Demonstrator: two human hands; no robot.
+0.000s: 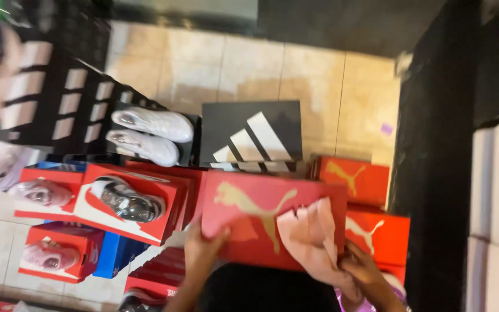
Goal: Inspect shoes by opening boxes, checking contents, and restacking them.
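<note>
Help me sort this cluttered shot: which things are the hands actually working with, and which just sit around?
In hand:
left hand gripping the red shoebox lid
right hand holding pink tissue paper

Lying about:
black striped box
white sneakers
wrapped shoe on red box
blue box

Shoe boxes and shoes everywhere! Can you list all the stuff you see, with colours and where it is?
Red shoe box lid: one, red with gold animal, centre, held.
Pink paper: one crumpled sheet, over the lid.
Other red boxes: several, around it.
Dark striped box: one, behind.
White sneakers: two, upper left.
Wrapped shoes: three, on left boxes.
Blue box: one, lower left.
Tiled floor: beige.
Left hand: on lid edge.
Right hand: gripping paper.
</note>
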